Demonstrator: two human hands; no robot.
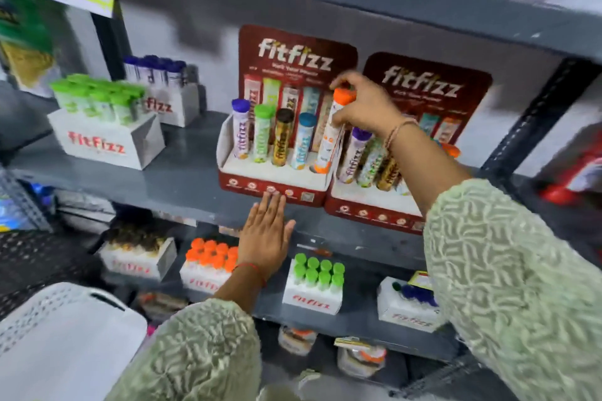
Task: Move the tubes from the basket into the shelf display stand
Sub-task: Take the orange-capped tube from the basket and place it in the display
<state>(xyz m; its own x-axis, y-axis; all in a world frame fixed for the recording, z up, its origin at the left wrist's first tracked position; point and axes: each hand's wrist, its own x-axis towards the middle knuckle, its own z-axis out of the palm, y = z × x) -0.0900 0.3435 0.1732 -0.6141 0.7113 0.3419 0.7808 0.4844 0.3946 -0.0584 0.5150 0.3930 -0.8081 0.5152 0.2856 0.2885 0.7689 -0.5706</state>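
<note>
My left hand lies flat with fingers spread against the shelf edge below the display stand, while my right hand is clamped on the orange-capped tube standing in its rightmost slot.

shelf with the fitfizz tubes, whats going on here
A person is stocking a display stand on the shelf. The right hand grips an orange-capped tube, its base in the stand's rightmost slot, beside four tubes already standing there. The left hand lies open and flat against the shelf edge, fingertips touching the stand's front.
</note>
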